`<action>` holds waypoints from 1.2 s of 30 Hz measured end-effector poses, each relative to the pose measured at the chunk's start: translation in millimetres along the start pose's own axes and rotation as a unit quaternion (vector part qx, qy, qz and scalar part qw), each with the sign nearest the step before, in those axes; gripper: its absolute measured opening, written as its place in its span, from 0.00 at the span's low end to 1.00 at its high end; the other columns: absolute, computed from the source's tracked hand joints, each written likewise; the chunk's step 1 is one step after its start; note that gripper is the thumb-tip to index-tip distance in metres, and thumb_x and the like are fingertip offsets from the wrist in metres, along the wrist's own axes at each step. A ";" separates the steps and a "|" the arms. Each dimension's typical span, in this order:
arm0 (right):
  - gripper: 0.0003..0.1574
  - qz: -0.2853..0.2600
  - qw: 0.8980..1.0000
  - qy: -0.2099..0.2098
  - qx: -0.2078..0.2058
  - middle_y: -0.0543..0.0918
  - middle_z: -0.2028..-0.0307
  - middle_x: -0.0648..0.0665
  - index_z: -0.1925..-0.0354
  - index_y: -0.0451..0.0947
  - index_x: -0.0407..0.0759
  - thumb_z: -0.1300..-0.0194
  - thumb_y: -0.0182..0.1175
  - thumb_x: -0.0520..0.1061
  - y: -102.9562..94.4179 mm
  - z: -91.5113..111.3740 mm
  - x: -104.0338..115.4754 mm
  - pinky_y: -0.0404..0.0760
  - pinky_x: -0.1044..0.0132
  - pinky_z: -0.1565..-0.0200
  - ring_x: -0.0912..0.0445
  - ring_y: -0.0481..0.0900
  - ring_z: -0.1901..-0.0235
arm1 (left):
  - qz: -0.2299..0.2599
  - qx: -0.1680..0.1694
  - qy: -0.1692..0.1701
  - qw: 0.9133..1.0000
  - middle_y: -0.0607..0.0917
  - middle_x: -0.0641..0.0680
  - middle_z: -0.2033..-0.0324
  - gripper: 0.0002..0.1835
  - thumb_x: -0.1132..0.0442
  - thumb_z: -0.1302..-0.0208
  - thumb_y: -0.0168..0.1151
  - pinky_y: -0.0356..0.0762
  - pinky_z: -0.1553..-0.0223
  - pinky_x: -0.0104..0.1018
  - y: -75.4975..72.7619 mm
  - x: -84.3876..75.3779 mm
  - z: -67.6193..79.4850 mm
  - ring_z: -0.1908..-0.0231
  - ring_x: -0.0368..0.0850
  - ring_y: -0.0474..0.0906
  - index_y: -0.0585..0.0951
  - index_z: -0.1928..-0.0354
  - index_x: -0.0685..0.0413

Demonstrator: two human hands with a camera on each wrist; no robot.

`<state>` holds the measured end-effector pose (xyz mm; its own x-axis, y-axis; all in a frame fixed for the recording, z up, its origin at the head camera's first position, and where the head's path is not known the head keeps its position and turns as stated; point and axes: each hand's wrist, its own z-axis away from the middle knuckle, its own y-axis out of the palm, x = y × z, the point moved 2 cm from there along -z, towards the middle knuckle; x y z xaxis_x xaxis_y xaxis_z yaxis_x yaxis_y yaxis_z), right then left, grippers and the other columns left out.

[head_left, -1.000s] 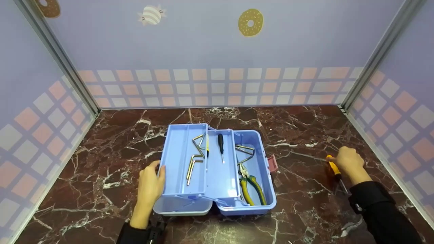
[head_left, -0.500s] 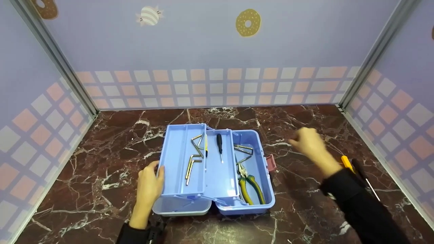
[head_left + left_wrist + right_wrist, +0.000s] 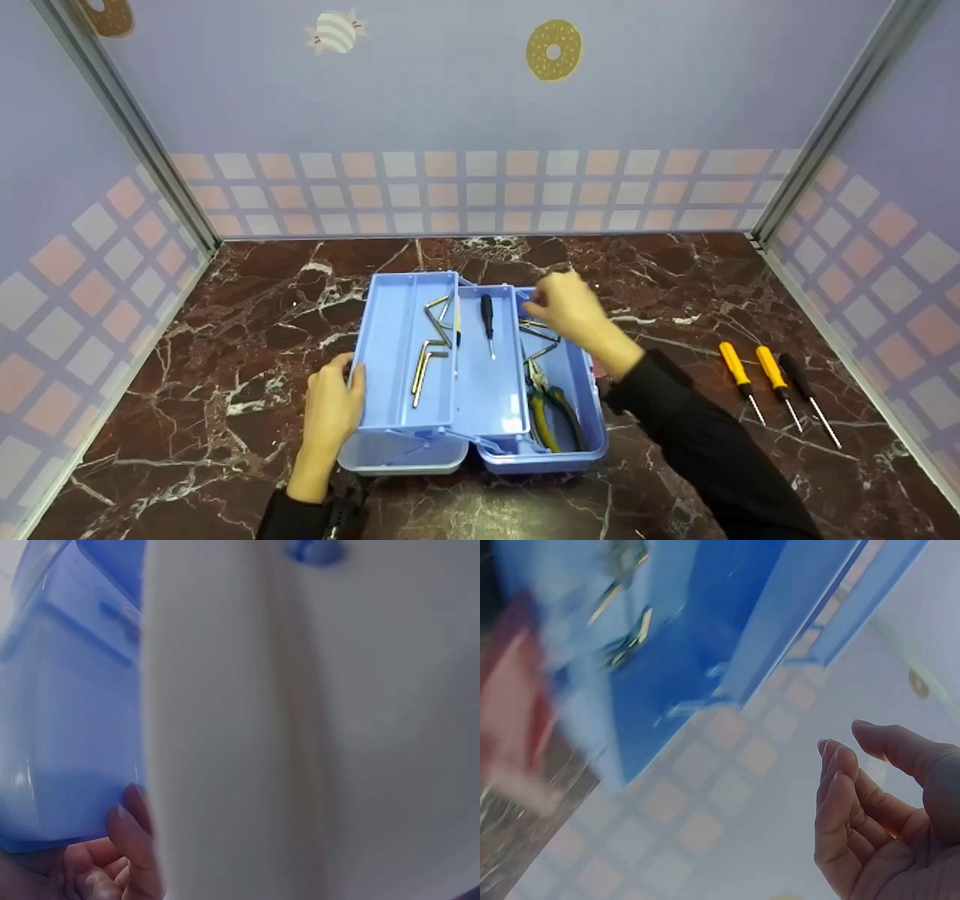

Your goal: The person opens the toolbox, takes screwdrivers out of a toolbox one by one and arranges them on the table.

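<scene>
A blue toolbox [image 3: 592,435] stands unfolded on the table, its trays fanned out. My left hand [image 3: 330,397] grips the outer edge of the left tray [image 3: 382,330]; its fingers show at the tray wall in the left wrist view. Hex keys [image 3: 421,367] lie in that tray, and a small black screwdriver [image 3: 487,315] in the middle one. Over the far end of the right compartment, my right hand [image 3: 574,307] hovers with nothing held. The right wrist view shows its fingers [image 3: 836,810] loosely bent, thumb apart. Below it lie pliers [image 3: 555,420] and more hex keys [image 3: 538,337].
Two yellow screwdrivers [image 3: 735,367] and a black-handled screwdriver [image 3: 802,382] lie side by side on the dark marble table [image 3: 675,487] to the right. A pink latch [image 3: 517,712] sticks out from the box's right side. Patterned walls [image 3: 480,187] enclose the table.
My right hand has let go of a yellow screwdriver beside the others on the right and has moved left over the toolbox. My left hand stays at the tray edge.
</scene>
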<state>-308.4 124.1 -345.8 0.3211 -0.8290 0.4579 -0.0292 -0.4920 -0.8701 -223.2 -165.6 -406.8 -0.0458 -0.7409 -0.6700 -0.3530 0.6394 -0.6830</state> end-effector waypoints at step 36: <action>0.20 0.127 0.988 0.087 0.014 0.80 0.65 0.36 0.70 0.77 0.36 0.53 0.64 0.52 73.9 -50.4 17.7 0.77 0.50 0.68 0.42 0.79 0.65 | 0.006 -0.006 -0.001 1.000 0.79 0.71 0.63 0.14 0.67 0.41 0.52 0.72 0.63 0.54 -0.2 0.3 0.2 0.63 0.66 0.76 0.76 0.56 0.70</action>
<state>-352.6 59.7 -392.8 0.1392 -0.9593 0.2457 -0.0618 -0.2561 -0.9647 -222.9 -166.0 -406.9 -0.0484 -0.7324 -0.6791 -0.3636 0.6462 -0.6710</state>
